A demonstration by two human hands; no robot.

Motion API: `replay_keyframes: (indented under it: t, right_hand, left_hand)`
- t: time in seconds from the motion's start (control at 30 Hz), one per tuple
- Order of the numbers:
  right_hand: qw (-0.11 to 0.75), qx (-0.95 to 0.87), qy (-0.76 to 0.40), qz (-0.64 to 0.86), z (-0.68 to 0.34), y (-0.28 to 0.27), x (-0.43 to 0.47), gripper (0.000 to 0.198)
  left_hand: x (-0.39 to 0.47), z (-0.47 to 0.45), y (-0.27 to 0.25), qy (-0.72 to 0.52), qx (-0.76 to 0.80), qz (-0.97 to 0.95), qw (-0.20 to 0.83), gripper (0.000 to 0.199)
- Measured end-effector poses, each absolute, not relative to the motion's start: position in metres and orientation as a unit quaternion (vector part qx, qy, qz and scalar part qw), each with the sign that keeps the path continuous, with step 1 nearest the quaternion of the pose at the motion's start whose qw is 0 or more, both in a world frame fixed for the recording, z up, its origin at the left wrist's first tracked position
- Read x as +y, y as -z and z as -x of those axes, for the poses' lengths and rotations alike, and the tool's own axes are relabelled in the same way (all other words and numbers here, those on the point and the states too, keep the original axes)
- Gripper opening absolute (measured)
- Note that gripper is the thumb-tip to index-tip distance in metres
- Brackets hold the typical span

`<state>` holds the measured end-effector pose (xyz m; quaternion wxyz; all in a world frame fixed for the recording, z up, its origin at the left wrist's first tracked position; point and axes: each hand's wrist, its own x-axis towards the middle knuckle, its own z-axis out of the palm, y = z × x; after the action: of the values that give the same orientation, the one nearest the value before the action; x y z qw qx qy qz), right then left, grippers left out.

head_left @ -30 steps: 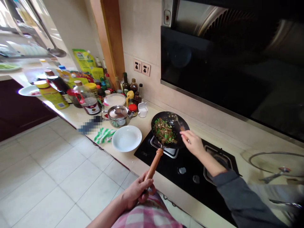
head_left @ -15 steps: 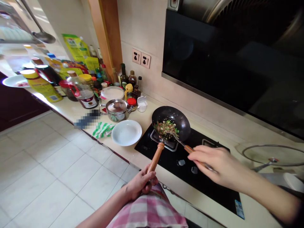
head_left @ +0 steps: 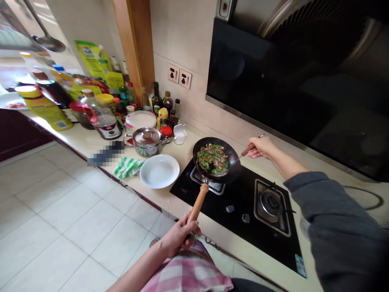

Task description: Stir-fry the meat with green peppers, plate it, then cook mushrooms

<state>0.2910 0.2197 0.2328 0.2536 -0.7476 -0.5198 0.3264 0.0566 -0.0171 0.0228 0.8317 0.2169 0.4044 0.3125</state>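
My left hand (head_left: 184,233) is wrapped round the wooden handle of a black wok (head_left: 233,162), which sits over the left burner of the hob. Sliced brown meat and green pieces (head_left: 214,157) lie in the wok. To the right of the wok, my right hand (head_left: 261,147) grips the wooden handle of a spatula (head_left: 247,150). The spatula's metal shaft runs down into the wok, and its blade rests at the near right of the food, partly hidden. A white plate (head_left: 159,172) stands on the counter just left of the hob.
A lidded steel pot (head_left: 147,142) and a green-striped cloth (head_left: 127,168) are left of the plate. Several bottles and jars crowd the counter's far left. The right burner (head_left: 271,202) has nothing on it. A black range hood (head_left: 273,93) hangs above the hob.
My right hand has moved up and away, to the far right side of the wok, with the spatula. The food is spread more widely. My left hand keeps its grip on the handle.
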Motion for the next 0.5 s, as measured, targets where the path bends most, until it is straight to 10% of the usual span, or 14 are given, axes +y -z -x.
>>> replay_keyframes:
  t: [0.3,0.5]
  right_hand:
    - [0.233,-0.598,-0.241,0.728,-0.314,-0.237,0.201,0.008]
    - [0.416,-0.556,-0.301,0.654,-0.331,-0.156,0.180,0.023]
  left_hand:
    - [-0.018,-0.055,-0.014,-0.313,0.403,-0.214,0.833,0.062]
    - [-0.019,-0.054,-0.009,-0.321,0.386,-0.219,0.837,0.063]
